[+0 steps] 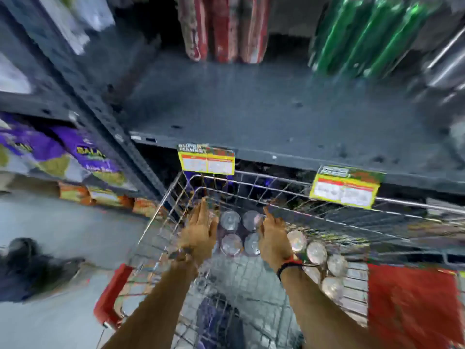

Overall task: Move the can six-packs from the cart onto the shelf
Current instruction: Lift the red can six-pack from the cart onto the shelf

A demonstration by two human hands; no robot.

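Silver can tops: our left hand [200, 229] and right hand [273, 236], fingers spread, flank a six-pack [239, 233] in the cart [161, 222], not yet gripping; uneven squeeze may tip it.

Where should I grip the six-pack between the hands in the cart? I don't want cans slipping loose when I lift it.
Grip the six-pack by its two long sides, coming straight down from above. It stands upright with can tops facing up, and the cart walls block a level approach. The left hand and right hand already flank it, palms inward; squeezing low on the sides probably holds the cans together.
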